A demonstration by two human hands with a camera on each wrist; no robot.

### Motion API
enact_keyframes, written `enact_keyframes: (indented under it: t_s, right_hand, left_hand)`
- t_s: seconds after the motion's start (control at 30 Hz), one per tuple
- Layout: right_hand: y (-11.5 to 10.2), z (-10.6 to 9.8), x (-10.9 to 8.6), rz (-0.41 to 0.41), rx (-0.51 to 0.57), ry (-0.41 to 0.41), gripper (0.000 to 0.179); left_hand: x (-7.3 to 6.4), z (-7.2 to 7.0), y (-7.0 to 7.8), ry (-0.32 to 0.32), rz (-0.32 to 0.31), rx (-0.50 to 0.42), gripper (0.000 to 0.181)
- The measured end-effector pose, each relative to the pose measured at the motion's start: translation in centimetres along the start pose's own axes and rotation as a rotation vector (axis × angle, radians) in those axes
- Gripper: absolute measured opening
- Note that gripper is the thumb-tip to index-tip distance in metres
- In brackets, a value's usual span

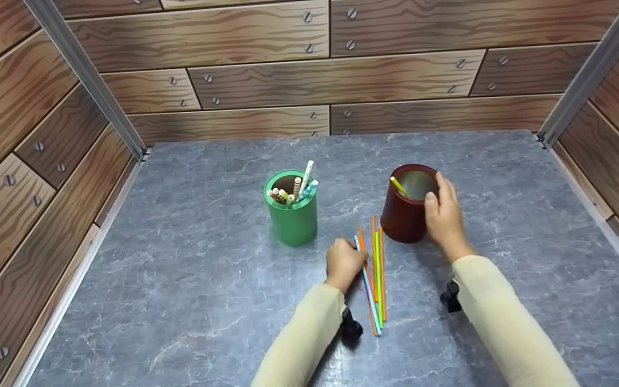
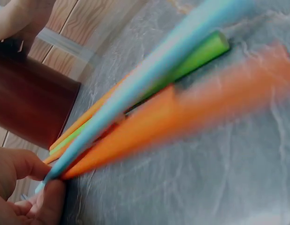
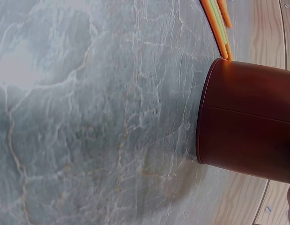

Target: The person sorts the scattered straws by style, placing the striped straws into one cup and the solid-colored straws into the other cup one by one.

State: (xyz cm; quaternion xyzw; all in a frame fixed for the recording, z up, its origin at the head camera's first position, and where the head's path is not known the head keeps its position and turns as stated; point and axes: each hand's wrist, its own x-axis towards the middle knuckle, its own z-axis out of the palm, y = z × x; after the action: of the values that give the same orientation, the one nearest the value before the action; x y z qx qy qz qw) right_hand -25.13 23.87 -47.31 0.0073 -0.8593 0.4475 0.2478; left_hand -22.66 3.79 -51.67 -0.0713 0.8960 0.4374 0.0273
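My left hand (image 1: 344, 262) pinches a light blue straw (image 2: 135, 89) between thumb and fingers, near the straw's far end. Under and beside it on the table lie several orange straws (image 1: 384, 290) and a green straw (image 1: 378, 263), all running away from me. To the right, my right hand (image 1: 445, 217) holds the upper right side of a dark red cup (image 1: 403, 217), its thumb at the near rim. A single yellow straw (image 1: 397, 186) leans inside this cup. In the right wrist view, the cup's base stands against the ends of the orange straws (image 3: 215, 28).
A green cup (image 1: 294, 223) stands left of the dark red one, with several patterned straws (image 1: 297, 187) poking out of its top. The grey marbled table (image 1: 180, 258) is bounded by wood-patterned walls (image 1: 266, 80) at the back and both sides.
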Motion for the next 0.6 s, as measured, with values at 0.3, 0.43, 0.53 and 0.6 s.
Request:
enact_keyframes:
  t_s: [0.3, 0.43, 0.53, 0.6]
  right_hand:
    - [0.11, 0.04, 0.08, -0.014, 0.003, 0.018, 0.052]
    - [0.03, -0.01, -0.01, -0.016, 0.007, 0.01, 0.052]
    - [-0.1, -0.05, -0.09, -0.015, 0.008, 0.005, 0.053]
    - [-0.11, -0.01, -0.04, -0.017, 0.006, 0.005, 0.053]
  left_hand:
    - [0.42, -0.42, -0.3, -0.1, -0.119, -0.282, 0.013]
    - [0.59, -0.32, -0.43, -0.13, -0.163, -0.432, 0.015]
    - [0.6, -0.26, -0.57, -0.147, -0.185, -0.542, 0.016]
    - [0.56, -0.32, -0.62, -0.153, -0.186, -0.608, 0.016]
